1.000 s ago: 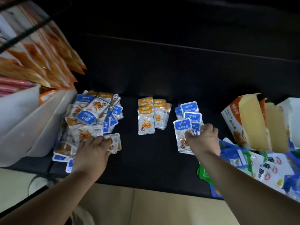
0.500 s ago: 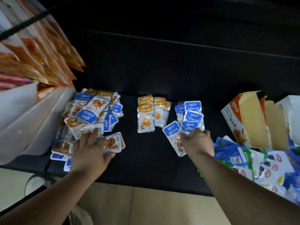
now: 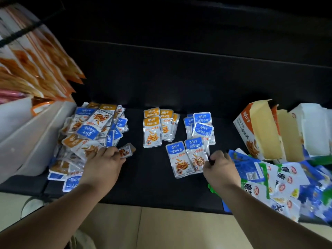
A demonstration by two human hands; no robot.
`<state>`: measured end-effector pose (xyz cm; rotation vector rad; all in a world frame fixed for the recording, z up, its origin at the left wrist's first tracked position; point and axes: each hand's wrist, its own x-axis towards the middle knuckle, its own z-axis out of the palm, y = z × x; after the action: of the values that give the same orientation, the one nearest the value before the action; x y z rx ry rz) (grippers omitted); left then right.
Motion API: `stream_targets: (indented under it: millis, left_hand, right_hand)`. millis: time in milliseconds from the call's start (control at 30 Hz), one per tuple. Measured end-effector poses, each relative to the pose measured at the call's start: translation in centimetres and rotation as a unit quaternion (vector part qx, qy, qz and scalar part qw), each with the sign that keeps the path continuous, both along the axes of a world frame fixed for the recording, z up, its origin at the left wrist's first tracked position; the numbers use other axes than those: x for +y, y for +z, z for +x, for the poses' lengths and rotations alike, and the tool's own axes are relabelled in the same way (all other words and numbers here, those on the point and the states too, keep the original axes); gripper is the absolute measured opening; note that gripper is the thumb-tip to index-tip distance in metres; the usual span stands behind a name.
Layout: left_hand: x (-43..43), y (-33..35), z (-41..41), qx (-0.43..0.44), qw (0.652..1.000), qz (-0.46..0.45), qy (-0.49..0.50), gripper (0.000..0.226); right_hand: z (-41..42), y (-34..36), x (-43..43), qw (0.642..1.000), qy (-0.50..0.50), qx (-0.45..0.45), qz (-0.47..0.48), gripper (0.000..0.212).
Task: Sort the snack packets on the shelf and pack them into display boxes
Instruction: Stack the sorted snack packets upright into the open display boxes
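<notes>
- Head cam: R hand (image 3: 221, 169) pinched the lower-right edge of a blue-label packet (image 3: 195, 151), which lay flat on the black shelf (image 3: 150, 178).
- L hand (image 3: 102, 164) lay on the mixed pile (image 3: 89, 130), fingertips on a small orange packet (image 3: 126, 152); gripped or not, can't tell.
- Mid-shelf: orange stack (image 3: 152, 130), w/ blue stack (image 3: 203, 124) beside it; open display box (image 3: 255, 133) far right.

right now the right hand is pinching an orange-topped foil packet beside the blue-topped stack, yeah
Not quite. In the head view the right hand pinches a blue-topped foil packet, not an orange-topped one; that packet does lie beside the blue-topped stack.
</notes>
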<state>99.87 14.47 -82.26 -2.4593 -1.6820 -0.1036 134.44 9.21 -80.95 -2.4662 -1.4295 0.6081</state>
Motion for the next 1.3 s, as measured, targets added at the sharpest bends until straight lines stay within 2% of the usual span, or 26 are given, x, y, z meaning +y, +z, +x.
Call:
stream_targets:
  millis: [67,133,200,267,333,400,433,500,533,600,700,867,933,967,1000,1033,1100,1167,1200,1233,1300]
  left_hand:
    - [0.1,0.6,0.4,-0.01,1.0,-0.005,0.005,0.013]
    - [0.2,1.1,0.7,-0.03,0.999,-0.02,0.004,0.01]
    - [0.4,1.9,1.0,-0.035,0.999,-0.039,0.001,0.011]
    - [0.9,2.9,1.6,-0.047,0.998,-0.045,0.013,0.019]
    - [1.6,3.9,2.3,-0.081,0.995,-0.051,0.043,0.019]
    - [2.3,4.3,2.8,-0.185,0.977,-0.058,0.092,0.02]
    - [2.6,4.3,3.0,-0.255,0.956,-0.072,0.127,0.024]
    - [3.1,4.5,3.6,-0.38,0.888,-0.171,0.195,0.026]
    - [3.1,4.8,3.9,-0.421,0.852,-0.219,0.221,0.025]
    - [2.9,5.0,4.6,-0.454,0.813,-0.271,0.244,0.029]
    - [2.5,4.9,5.3,-0.467,0.797,-0.29,0.25,0.033]
    - [1.6,4.9,5.8,-0.458,0.804,-0.292,0.244,0.026]
    - [1.7,5.2,6.1,-0.469,0.805,-0.286,0.225,0.02]
    - [2.0,5.3,6.1,-0.481,0.803,-0.283,0.209,0.019]
    - [2.2,5.4,6.2,-0.488,0.805,-0.277,0.19,0.019]
    - [2.4,5.6,6.3,-0.487,0.814,-0.27,0.166,0.02]
    - [2.5,6.0,6.7,-0.481,0.835,-0.242,0.111,0.017]
    - [2.1,6.5,7.2,-0.501,0.832,-0.229,0.067,0.013]
    - [1.8,6.6,7.4,-0.512,0.826,-0.231,0.048,0.016]
    - [1.6,6.6,7.4,-0.517,0.822,-0.236,0.029,0.019]
    - [1.6,6.2,7.2,-0.512,0.825,-0.238,-0.006,0.021]
  right_hand:
    - [-0.7,0.5,0.0,0.996,0.06,-0.058,0.015,0.029]
    - [-2.2,1.0,0.6,0.981,0.163,-0.103,0.018,0.039]
    - [-4.2,1.0,1.4,0.961,0.254,-0.112,-0.009,0.049]
    - [-5.6,0.6,2.1,0.942,0.302,-0.137,-0.057,0.056]
    - [-5.7,0.3,2.5,0.939,0.29,-0.167,-0.081,0.06]
    - [-5.1,0.2,2.4,0.946,0.246,-0.197,-0.078,0.059]
    - [-4.7,0.2,2.3,0.946,0.228,-0.216,-0.075,0.058]
    - [-4.1,0.0,2.2,0.948,0.207,-0.229,-0.069,0.056]
    - [-3.9,-0.2,2.1,0.951,0.204,-0.225,-0.06,0.054]
    - [-3.6,-0.6,1.7,0.949,0.224,-0.219,-0.026,0.051]
    - [-3.5,-1.9,1.4,0.941,0.256,-0.221,0.022,0.047]
    - [-3.4,-2.5,1.7,0.952,0.218,-0.208,0.044,0.048]
    - [-4.2,-1.2,2.1,0.962,0.209,-0.141,0.101,0.027]
    - [-4.8,0.1,2.8,0.976,0.179,-0.062,0.11,0.02]
    - [-5.7,1.8,3.7,0.987,0.126,0.06,0.078,0.031]
    - [-6.8,3.5,4.5,0.977,0.058,0.204,0.022,0.04]
    - [-8.4,6.5,6.1,0.893,-0.055,0.433,-0.107,0.057]
    - [-9.1,7.9,7.1,0.8,-0.082,0.567,-0.18,0.075]
    - [-9.2,8.2,7.4,0.766,-0.092,0.61,-0.181,0.074]
    - [-9.4,8.3,7.6,0.743,-0.107,0.64,-0.164,0.066]
    - [-9.2,8.2,7.7,0.737,-0.125,0.653,-0.118,0.041]
